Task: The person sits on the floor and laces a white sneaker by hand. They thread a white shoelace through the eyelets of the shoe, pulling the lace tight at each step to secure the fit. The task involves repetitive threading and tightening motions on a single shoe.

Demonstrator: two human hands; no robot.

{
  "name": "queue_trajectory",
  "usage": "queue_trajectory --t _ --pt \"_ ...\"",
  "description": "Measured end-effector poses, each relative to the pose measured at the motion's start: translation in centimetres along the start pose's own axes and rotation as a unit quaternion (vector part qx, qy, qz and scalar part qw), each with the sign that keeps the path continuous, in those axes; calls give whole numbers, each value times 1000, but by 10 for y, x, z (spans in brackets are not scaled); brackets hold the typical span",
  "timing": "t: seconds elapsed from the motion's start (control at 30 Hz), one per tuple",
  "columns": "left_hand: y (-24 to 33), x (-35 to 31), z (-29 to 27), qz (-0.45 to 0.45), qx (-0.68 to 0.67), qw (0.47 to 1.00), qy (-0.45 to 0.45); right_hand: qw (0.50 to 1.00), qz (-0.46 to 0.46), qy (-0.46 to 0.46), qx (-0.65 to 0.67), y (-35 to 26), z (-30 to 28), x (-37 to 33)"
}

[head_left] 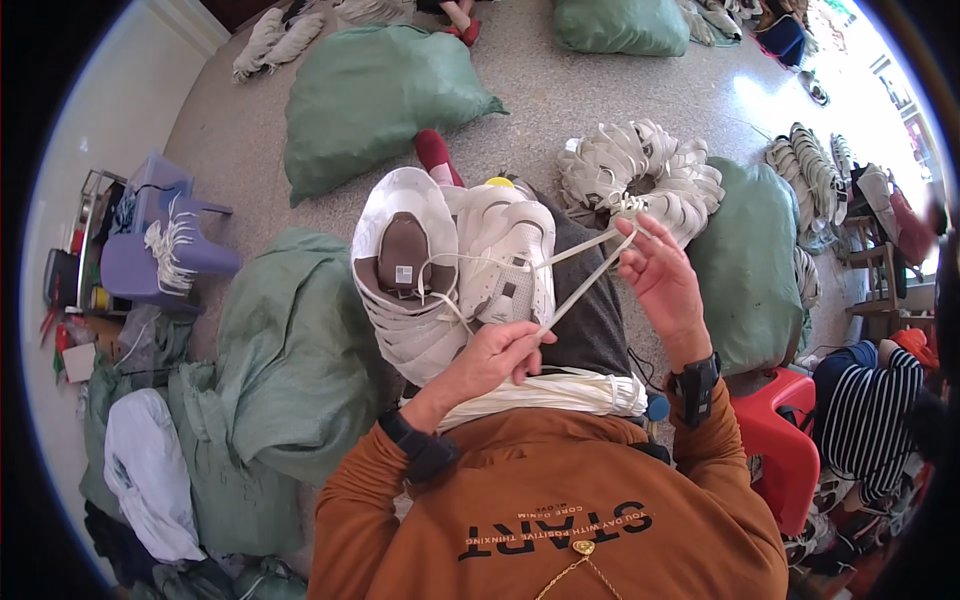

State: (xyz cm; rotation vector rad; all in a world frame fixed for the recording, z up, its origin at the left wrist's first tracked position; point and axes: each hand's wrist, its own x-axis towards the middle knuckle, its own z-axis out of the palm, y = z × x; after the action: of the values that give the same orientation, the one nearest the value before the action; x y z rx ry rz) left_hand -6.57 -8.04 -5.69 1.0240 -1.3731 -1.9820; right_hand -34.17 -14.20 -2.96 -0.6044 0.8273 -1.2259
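On my lap lies a pale shoe upper (507, 245), with a stack of nested white-grey shoe uppers (408, 330) to its left. A brown lining with a small white label shows inside the stack. An off-white shoelace (585, 292) runs from the pale upper and is stretched between my hands. My left hand (500, 352) pinches it just below the upper. Up and to the right, my right hand (660, 280) holds it between thumb and fingers, the other fingers loosely curled. A bundle of off-white laces (560, 393) lies across my waist.
Beyond my right hand, a ring of stacked shoe uppers (600, 165) sits by a green sack (745, 265). More green sacks (385, 95) stand ahead and at left. A red stool (785, 440) is close on my right; a purple stool (150, 250) with laces stands far left.
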Motion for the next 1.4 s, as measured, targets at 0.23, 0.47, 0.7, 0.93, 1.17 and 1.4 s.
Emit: queue_trajectory --t 0.23,0.47,0.7,0.93,1.17,1.4 --pt "25 15 -7 32 189 981 29 925 18 -100 -367 50 -7 -11" --pt "19 17 -1 55 133 989 30 940 54 -190 -277 11 0 -25" --pt "-15 -13 -14 -67 23 997 7 951 -69 90 -286 -45 -96 -8" --pt "25 30 17 82 111 990 5 902 181 -225 -322 22 17 -38" --pt "5 -4 -15 -58 34 997 -29 978 -39 29 -205 -23 -51 -40" --pt "-1 -1 -22 34 159 987 16 856 64 94 -505 1 -81 -38"
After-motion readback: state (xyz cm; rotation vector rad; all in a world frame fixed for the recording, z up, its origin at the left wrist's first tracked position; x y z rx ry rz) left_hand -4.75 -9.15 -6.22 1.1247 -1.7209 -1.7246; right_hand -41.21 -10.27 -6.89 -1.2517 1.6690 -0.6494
